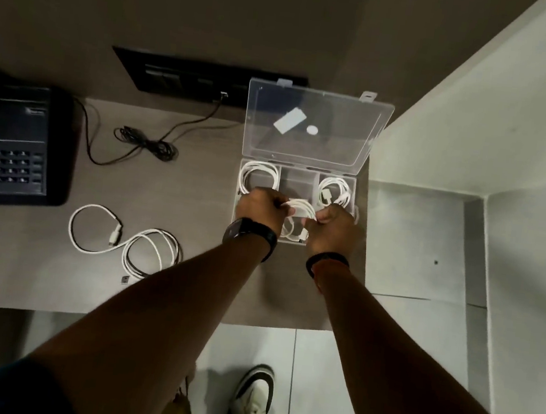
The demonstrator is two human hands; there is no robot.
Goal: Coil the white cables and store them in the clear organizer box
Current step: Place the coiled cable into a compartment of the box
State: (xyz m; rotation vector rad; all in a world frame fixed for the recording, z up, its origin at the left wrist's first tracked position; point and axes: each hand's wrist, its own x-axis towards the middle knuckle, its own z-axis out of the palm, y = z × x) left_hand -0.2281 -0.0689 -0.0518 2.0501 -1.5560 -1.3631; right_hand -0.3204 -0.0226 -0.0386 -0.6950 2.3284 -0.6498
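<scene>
Two white cables [124,244] lie loose on the desk, well left of the box [297,175]. The left hand [259,207] and right hand [332,229] both pinch a coil [300,208] over the front middle compartment, directly below.

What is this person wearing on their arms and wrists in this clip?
Both forearms are bare. The left wrist carries a dark wristwatch with a broad black strap. The right wrist has a thin black band with an orange band beside it. A dark blue sleeve shows at the upper left arm. No gloves or rings can be made out on the left hand or right hand.
</scene>
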